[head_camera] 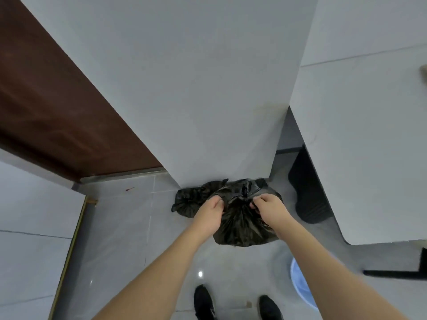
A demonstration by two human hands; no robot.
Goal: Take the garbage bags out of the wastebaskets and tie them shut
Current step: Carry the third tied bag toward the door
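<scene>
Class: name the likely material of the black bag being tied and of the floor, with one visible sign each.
Black bag: thin plastic film, apparently; it gathers into fine shiny wrinkles where both hands pinch it. Floor: glazed tile or polished stone; grey, glossy, mirrors a light spot, shows joint lines.

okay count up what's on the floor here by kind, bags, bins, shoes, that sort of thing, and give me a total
Black garbage bags: 2, the one being tied and another behind the left hand; the right hand grips the first too.
Black wastebaskets: 1
Black shoes: 2
Blue basins: 1, partly hidden
Total: 6
</scene>
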